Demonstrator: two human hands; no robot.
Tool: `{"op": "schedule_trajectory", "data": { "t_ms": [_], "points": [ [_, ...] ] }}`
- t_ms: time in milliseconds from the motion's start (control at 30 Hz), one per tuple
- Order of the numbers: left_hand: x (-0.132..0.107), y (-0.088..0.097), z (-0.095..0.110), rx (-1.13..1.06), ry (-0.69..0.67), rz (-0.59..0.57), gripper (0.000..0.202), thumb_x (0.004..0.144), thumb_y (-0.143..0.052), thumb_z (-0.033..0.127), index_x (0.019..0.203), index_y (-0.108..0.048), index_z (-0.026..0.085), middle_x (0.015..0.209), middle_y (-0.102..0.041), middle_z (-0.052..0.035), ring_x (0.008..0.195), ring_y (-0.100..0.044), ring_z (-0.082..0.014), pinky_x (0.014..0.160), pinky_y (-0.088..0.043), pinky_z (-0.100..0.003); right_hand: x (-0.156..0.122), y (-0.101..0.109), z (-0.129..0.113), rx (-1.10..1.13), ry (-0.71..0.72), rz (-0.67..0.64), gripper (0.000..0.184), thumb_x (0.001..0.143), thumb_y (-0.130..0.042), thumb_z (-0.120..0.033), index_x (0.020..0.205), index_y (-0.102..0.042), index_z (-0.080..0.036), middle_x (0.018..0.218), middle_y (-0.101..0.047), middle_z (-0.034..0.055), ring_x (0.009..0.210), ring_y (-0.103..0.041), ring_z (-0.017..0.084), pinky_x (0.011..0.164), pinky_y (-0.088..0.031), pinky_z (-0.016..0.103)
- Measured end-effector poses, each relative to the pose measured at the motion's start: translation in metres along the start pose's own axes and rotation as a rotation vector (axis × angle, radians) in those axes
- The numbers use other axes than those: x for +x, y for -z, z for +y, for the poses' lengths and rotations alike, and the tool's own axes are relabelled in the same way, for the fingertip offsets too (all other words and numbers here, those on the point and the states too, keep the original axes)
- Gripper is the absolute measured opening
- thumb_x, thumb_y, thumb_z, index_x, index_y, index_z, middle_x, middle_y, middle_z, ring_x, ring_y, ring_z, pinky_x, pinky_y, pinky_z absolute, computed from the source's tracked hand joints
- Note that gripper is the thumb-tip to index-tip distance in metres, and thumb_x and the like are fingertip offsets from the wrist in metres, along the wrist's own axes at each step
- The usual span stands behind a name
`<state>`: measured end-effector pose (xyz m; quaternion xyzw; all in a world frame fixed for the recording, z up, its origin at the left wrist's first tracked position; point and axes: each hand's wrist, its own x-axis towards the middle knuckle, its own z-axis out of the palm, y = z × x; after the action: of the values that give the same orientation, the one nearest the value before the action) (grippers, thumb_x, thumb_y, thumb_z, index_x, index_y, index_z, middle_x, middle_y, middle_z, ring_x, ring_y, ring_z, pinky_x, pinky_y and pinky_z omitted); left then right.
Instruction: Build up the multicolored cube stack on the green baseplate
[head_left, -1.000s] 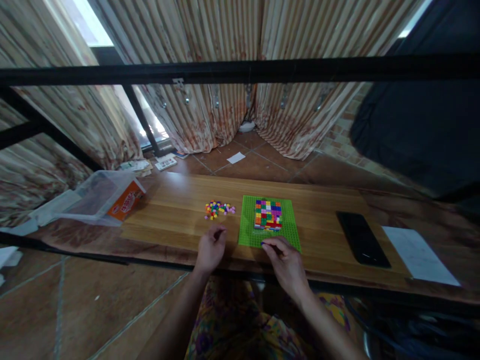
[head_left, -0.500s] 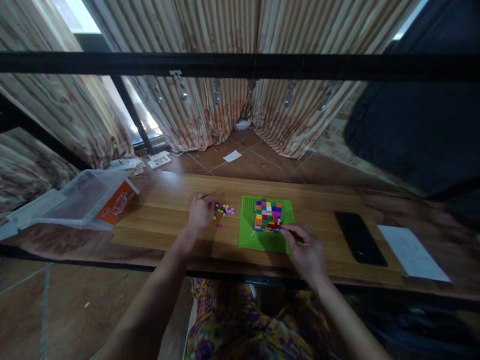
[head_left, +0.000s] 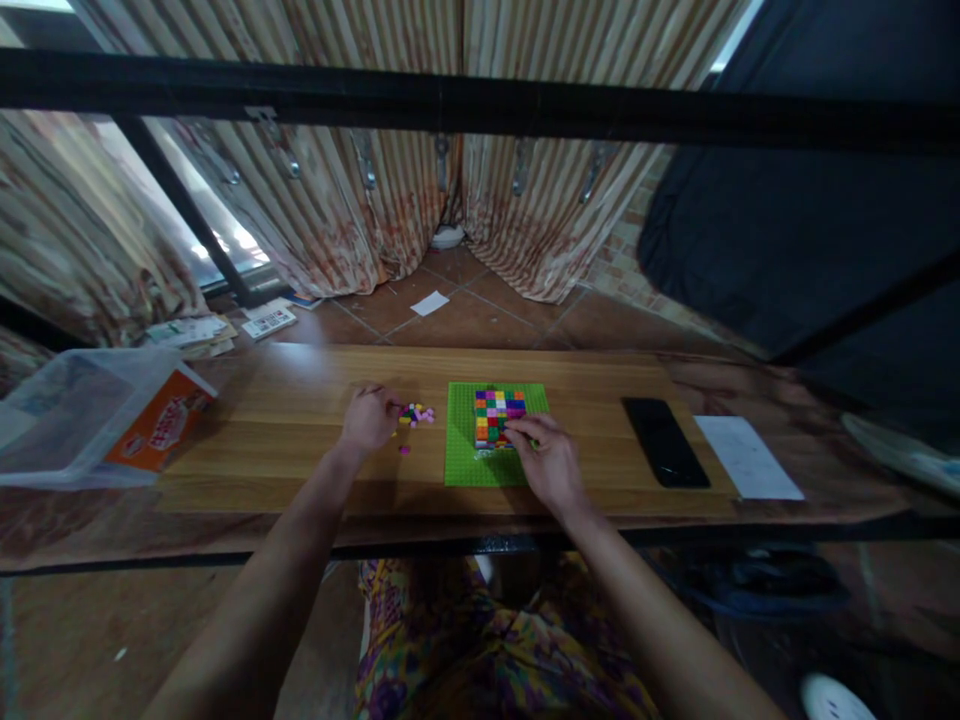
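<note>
A green baseplate (head_left: 465, 465) lies on the wooden table (head_left: 300, 380). A block of small bricks in several colours (head_left: 498, 412) is built on its far half. My right hand (head_left: 546, 462) rests on the plate's right side, fingers pinched against the near right corner of the block; what they hold is too small to see. My left hand (head_left: 367, 420) lies on the table left of the plate, fingers curled at a small heap of loose coloured bricks (head_left: 416, 413). One purple brick (head_left: 404, 450) lies apart, nearer to me.
A black phone (head_left: 665, 441) and a white sheet of paper (head_left: 747, 457) lie right of the plate. A clear plastic box with an orange carton (head_left: 112, 420) sits at the table's left end. A black bar (head_left: 480, 100) crosses overhead; curtains hang behind.
My right hand moved from the plate's near edge up to the block's near right corner. My left hand reached forward to the loose bricks. The view shifted right and down.
</note>
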<state>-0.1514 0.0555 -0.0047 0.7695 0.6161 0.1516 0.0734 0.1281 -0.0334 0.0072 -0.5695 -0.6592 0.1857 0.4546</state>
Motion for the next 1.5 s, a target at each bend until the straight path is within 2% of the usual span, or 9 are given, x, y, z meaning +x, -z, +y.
{"op": "schedule_trajectory", "data": {
  "t_ms": [133, 333, 533, 800, 1100, 1200, 1333, 1400, 1500],
  "points": [
    [-0.004, -0.001, 0.002, -0.033, 0.009, 0.04, 0.026, 0.079, -0.047, 0.023, 0.081, -0.073, 0.022, 0.088, -0.072, -0.0086, 0.089, -0.062, -0.0249, 0.089, -0.044, -0.039, -0.001, -0.007, 0.007, -0.111, 0.043, 0.026, 0.017, 0.088, -0.06, -0.032, 0.087, -0.076, -0.028, 0.092, -0.065, 0.0046, 0.092, -0.061, 0.02, 0.083, -0.05, 0.036],
    [-0.012, -0.001, 0.006, -0.085, 0.022, 0.101, 0.025, 0.083, -0.044, 0.023, 0.083, -0.069, 0.021, 0.09, -0.071, -0.0079, 0.092, -0.061, -0.0237, 0.09, -0.044, -0.037, 0.0, -0.008, 0.01, -0.083, 0.039, 0.051, 0.012, 0.085, -0.064, -0.03, 0.083, -0.075, -0.027, 0.089, -0.063, 0.0031, 0.088, -0.06, 0.019, 0.08, -0.049, 0.033],
    [-0.019, 0.005, 0.014, -0.224, 0.146, 0.183, 0.028, 0.088, -0.042, 0.028, 0.094, -0.067, 0.019, 0.096, -0.072, -0.0088, 0.088, -0.064, -0.0216, 0.079, -0.047, -0.032, -0.002, -0.007, 0.008, -0.192, 0.129, 0.025, 0.019, 0.089, -0.057, -0.03, 0.086, -0.074, -0.027, 0.092, -0.064, 0.0051, 0.09, -0.059, 0.02, 0.081, -0.048, 0.035],
    [-0.04, 0.013, 0.042, -0.616, 0.219, 0.245, 0.026, 0.086, -0.049, 0.034, 0.092, -0.068, 0.017, 0.092, -0.072, -0.0061, 0.08, -0.065, -0.0178, 0.076, -0.049, -0.028, -0.014, -0.007, 0.01, -0.372, 0.284, -0.016, 0.027, 0.094, -0.047, -0.023, 0.098, -0.073, -0.024, 0.095, -0.066, 0.008, 0.089, -0.057, 0.022, 0.084, -0.046, 0.037],
    [-0.056, -0.008, 0.085, -1.089, 0.229, 0.225, 0.024, 0.079, -0.064, 0.038, 0.09, -0.072, 0.018, 0.095, -0.073, -0.0057, 0.086, -0.065, -0.0172, 0.082, -0.05, -0.03, -0.005, -0.004, 0.004, -0.55, 0.343, -0.148, 0.032, 0.097, -0.04, -0.021, 0.096, -0.072, -0.024, 0.09, -0.068, 0.0079, 0.085, -0.056, 0.022, 0.079, -0.044, 0.036],
    [-0.063, -0.009, 0.103, -1.241, 0.276, 0.186, 0.022, 0.076, -0.067, 0.036, 0.088, -0.073, 0.018, 0.085, -0.072, -0.0031, 0.078, -0.064, -0.0145, 0.077, -0.05, -0.028, -0.003, -0.002, 0.002, -0.493, 0.318, -0.155, 0.032, 0.097, -0.039, -0.022, 0.097, -0.072, -0.024, 0.091, -0.068, 0.0084, 0.086, -0.057, 0.023, 0.081, -0.045, 0.037],
    [-0.073, -0.005, 0.122, -1.435, 0.349, 0.114, 0.025, 0.074, -0.07, 0.035, 0.092, -0.073, 0.018, 0.081, -0.071, -0.0016, 0.076, -0.064, -0.0126, 0.078, -0.05, -0.027, -0.012, 0.002, -0.007, -0.222, 0.163, -0.017, 0.03, 0.097, -0.041, -0.025, 0.111, -0.067, -0.022, 0.1, -0.068, 0.0085, 0.094, -0.061, 0.022, 0.085, -0.048, 0.036],
    [-0.076, -0.002, 0.128, -1.496, 0.356, 0.09, 0.028, 0.074, -0.071, 0.036, 0.095, -0.072, 0.018, 0.083, -0.071, -0.0021, 0.076, -0.064, -0.0121, 0.078, -0.05, -0.026, -0.018, 0.005, -0.017, -0.058, 0.08, 0.028, 0.028, 0.096, -0.044, -0.027, 0.111, -0.067, -0.023, 0.099, -0.068, 0.0071, 0.093, -0.062, 0.02, 0.084, -0.049, 0.034],
    [-0.078, 0.002, 0.134, -1.544, 0.331, 0.057, 0.033, 0.073, -0.073, 0.036, 0.099, -0.069, 0.017, 0.08, -0.07, -0.0016, 0.074, -0.063, -0.0117, 0.077, -0.05, -0.026, -0.023, 0.008, -0.035, 0.143, 0.041, -0.017, 0.023, 0.094, -0.05, -0.028, 0.106, -0.069, -0.023, 0.098, -0.068, 0.0055, 0.091, -0.064, 0.017, 0.082, -0.05, 0.03]
  ]
}}
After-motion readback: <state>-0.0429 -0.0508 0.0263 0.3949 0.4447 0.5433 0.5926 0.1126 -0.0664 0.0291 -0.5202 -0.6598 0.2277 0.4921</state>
